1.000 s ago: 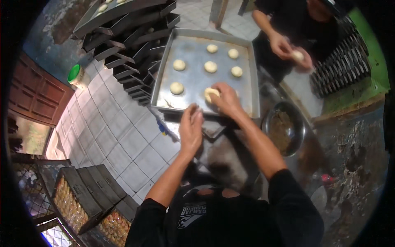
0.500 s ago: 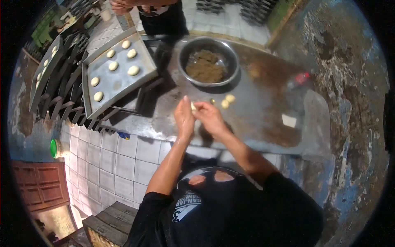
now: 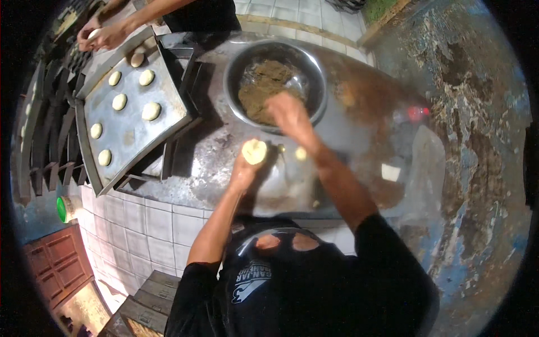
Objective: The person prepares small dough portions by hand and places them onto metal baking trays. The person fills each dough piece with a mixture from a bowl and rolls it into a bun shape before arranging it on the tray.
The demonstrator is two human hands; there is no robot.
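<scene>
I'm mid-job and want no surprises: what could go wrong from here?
The dough piece held up on the left hand might slip. The right hand, blurred over the brown mixture in the steel bowl, could scatter crumbs. The right forearm might brush the small dough ball beside it.

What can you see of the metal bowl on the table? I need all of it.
The metal bowl is round, wide and silvery, with a shiny rim and darker inner walls. It stands upright on the stained table, to the right of the tray. A crumbly brown mass covers much of its bottom, leaving some shiny metal bare on the right. The right hand, blurred, is over its near side; whether it touches the bowl is unclear.
</scene>
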